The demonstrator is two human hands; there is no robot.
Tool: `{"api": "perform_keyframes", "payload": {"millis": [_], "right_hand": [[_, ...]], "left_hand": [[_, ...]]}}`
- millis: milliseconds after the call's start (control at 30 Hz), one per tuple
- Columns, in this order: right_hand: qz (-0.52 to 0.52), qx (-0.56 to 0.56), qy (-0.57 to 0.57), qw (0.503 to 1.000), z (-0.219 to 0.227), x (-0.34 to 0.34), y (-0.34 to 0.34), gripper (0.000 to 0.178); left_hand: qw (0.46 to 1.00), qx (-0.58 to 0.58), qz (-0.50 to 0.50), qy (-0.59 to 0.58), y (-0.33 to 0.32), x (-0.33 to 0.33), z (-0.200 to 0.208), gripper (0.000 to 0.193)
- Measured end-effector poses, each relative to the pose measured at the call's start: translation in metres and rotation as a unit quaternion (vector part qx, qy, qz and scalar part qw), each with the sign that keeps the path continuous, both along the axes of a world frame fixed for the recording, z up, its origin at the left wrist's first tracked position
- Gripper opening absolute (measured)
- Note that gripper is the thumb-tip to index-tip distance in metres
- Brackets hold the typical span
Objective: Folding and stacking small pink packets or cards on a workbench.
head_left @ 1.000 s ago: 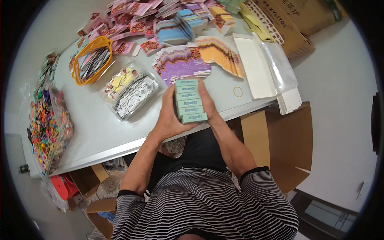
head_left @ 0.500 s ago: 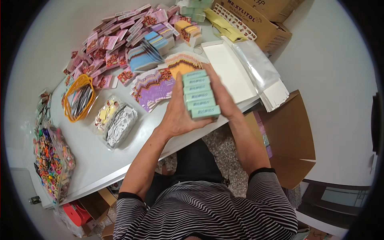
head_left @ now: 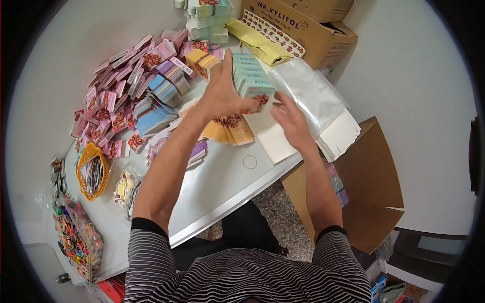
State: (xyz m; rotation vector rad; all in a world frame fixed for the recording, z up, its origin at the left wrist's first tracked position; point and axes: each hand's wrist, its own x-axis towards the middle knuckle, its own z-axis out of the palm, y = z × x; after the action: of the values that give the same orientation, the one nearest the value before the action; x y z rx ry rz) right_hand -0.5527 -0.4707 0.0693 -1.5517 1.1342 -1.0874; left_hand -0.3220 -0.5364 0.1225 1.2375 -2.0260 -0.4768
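A row of green boxes (head_left: 251, 76) is hovering over a white tray (head_left: 275, 139), its long axis pointing away from the person. The left hand (head_left: 222, 95) is gripping it; the right hand (head_left: 292, 121) is staying free beside it. On the bench (head_left: 217, 187), a yellow basket (head_left: 104, 174) is holding thin strips.

Dark lettering (head_left: 278, 15) marks the brown carton (head_left: 323, 43) and mint-green packs (head_left: 247, 72).

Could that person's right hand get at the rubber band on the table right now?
Probably yes: the right hand seems to hold nothing, and the rubber band lies uncovered on the table, with nothing heaped around it.
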Motion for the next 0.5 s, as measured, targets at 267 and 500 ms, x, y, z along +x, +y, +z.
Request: {"api": "perform_keyframes", "payload": {"millis": [267, 500], "right_hand": [[0.024, -0.14, 0.404, 0.904, -0.04, -0.001, 0.008, 0.066], [0.047, -0.112, 0.465, 0.877, -0.053, 0.002, 0.016, 0.066]], "left_hand": [[0.95, 0.145, -0.019, -0.275, -0.077, -0.03, 0.005, 0.146], [0.899, 0.185, -0.026, -0.397, -0.1, -0.047, -0.018, 0.144]]}}
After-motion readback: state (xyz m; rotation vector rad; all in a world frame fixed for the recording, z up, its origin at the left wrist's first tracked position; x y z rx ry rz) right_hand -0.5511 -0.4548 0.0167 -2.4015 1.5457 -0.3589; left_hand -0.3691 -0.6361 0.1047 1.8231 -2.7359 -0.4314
